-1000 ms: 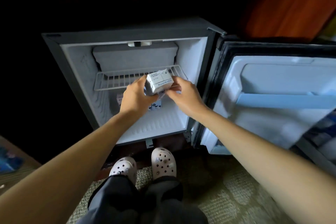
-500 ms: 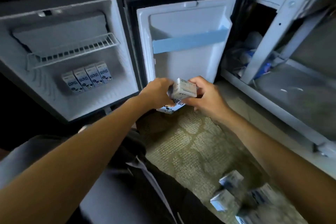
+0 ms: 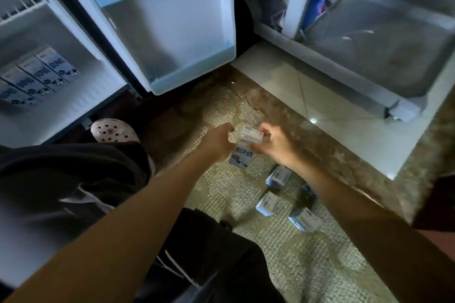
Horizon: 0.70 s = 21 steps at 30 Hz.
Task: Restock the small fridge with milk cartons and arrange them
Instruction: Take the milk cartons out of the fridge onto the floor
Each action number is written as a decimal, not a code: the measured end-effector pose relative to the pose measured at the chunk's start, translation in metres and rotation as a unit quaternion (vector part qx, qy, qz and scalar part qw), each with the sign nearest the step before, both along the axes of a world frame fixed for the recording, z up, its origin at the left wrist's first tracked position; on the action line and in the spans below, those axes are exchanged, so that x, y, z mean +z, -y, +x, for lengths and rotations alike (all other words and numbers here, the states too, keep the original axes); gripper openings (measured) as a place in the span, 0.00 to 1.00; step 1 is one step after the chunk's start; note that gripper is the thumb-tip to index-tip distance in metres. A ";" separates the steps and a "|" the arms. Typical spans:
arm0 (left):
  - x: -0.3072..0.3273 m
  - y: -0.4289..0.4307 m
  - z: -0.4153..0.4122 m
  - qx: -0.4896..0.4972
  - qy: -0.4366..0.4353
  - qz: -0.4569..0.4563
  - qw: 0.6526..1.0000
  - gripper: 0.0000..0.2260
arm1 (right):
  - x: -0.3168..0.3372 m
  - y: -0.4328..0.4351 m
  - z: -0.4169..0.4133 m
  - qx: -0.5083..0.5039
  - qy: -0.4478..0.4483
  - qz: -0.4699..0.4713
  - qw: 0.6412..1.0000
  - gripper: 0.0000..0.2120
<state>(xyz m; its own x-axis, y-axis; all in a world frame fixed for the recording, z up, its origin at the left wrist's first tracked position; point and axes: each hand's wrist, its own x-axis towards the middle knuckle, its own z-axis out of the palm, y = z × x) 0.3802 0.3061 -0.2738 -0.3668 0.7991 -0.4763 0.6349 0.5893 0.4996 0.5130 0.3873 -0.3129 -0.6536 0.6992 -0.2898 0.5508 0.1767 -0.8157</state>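
Lowered from the open fridge door (image 3: 172, 19) since half a second ago, the milk carton (image 3: 246, 149) hangs over the rug (image 3: 221, 192), gripped between left hand (image 3: 218, 141) and right hand (image 3: 280, 147), beside loose cartons (image 3: 267, 204)

door (image 3: 172, 19) open | fridge floor (image 3: 73, 110) bare before carton row (image 3: 37, 76) | 4 cartons (image 3: 267, 206) litter rug (image 3: 307, 265)

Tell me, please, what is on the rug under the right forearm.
Three milk cartons sit in plain view on the rug. A fourth carton is partly covered by the right forearm. Anything else beneath the arm cannot be seen.
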 end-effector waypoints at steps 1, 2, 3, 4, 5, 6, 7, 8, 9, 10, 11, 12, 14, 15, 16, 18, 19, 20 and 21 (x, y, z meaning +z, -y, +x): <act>-0.006 0.001 0.002 0.009 0.002 -0.010 1.000 0.21 | -0.013 0.000 0.002 -0.014 0.018 -0.006 1.000 0.15; -0.012 0.003 0.003 0.013 0.003 -0.022 1.000 0.21 | -0.027 0.001 0.003 -0.029 0.034 -0.005 0.999 0.14; -0.017 0.005 0.004 0.014 0.001 -0.033 0.999 0.21 | -0.042 0.003 0.004 -0.043 0.050 0.001 0.998 0.14; -0.021 0.008 0.005 0.017 0.000 -0.044 0.999 0.21 | -0.054 0.007 0.004 -0.055 0.069 0.005 0.996 0.14; -0.025 0.010 0.006 0.024 0.004 -0.054 0.998 0.20 | -0.062 0.013 0.004 -0.058 0.085 0.008 0.995 0.14; -0.029 0.013 0.007 0.033 0.011 -0.060 0.998 0.19 | -0.069 0.019 0.004 -0.056 0.101 0.007 0.993 0.15; -0.032 0.016 0.008 0.038 0.015 -0.065 0.997 0.18 | -0.075 0.024 0.004 -0.052 0.113 0.006 0.992 0.15; -0.035 0.019 0.009 0.039 0.018 -0.069 0.997 0.18 | -0.080 0.029 0.004 -0.050 0.122 0.002 0.991 0.15; -0.037 0.021 0.009 0.039 0.019 -0.074 0.996 0.17 | -0.087 0.033 0.004 -0.048 0.130 -0.002 0.990 0.15; -0.038 0.022 0.009 0.039 0.020 -0.077 0.996 0.17 | -0.092 0.036 0.003 -0.045 0.137 -0.006 0.989 0.16; -0.040 0.024 0.009 0.037 0.019 -0.080 0.996 0.17 | -0.097 0.039 0.002 -0.041 0.142 -0.006 0.989 0.17; -0.040 0.025 0.009 0.034 0.016 -0.082 0.996 0.17 | -0.100 0.042 0.001 -0.037 0.147 -0.005 0.988 0.18; -0.040 0.025 0.009 0.029 0.013 -0.088 0.996 0.18 | -0.106 0.047 0.000 -0.025 0.166 0.002 0.986 0.18; -0.039 0.025 0.009 0.029 0.014 -0.090 0.995 0.18 | -0.109 0.049 0.000 -0.017 0.175 0.006 0.984 0.18; -0.039 0.024 0.009 0.029 0.016 -0.093 0.995 0.18 | -0.111 0.050 0.001 -0.012 0.182 0.009 0.983 0.18; -0.035 0.023 0.010 0.030 0.019 -0.092 0.995 0.18 | -0.114 0.050 0.002 -0.006 0.198 0.010 0.980 0.20; -0.033 0.023 0.010 0.034 0.023 -0.087 0.995 0.17 | -0.113 0.048 0.002 0.002 0.208 0.007 0.978 0.21; -0.030 0.023 0.010 0.040 0.030 -0.080 0.996 0.17 | -0.111 0.047 0.001 0.012 0.217 0.002 0.976 0.22; -0.027 0.023 0.010 0.047 0.037 -0.069 0.996 0.16 | -0.107 0.045 0.000 0.023 0.226 -0.002 0.974 0.22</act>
